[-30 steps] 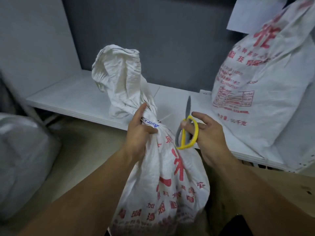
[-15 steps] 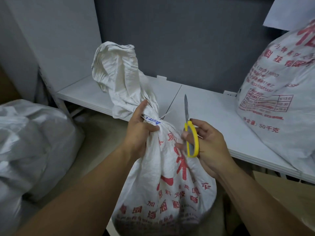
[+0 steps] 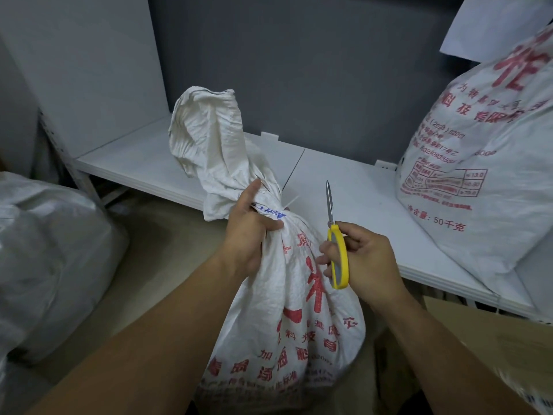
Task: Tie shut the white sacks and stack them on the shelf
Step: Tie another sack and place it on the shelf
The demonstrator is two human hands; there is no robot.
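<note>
A white woven sack [image 3: 287,319] with red print stands in front of me, its neck gathered and bound with a white tie [image 3: 291,202] whose loose end sticks out to the right. My left hand [image 3: 250,235] grips the sack's neck just below the crumpled top. In my right hand [image 3: 363,259] are yellow-handled scissors [image 3: 335,241], blades closed and pointing up, just right of the neck and apart from the tie. The white shelf [image 3: 353,190] runs behind the sack.
A second large white sack [image 3: 490,163] with red print stands on the shelf at the right. A pale plastic-wrapped bundle [image 3: 45,259] lies on the floor at the left. A cardboard box [image 3: 493,339] sits low right. Grey wall panels back the shelf.
My right hand with the scissors has drawn back to the right, away from the tie. My head has turned left, so the shelf sack sits further right. The left hand keeps its grip.
</note>
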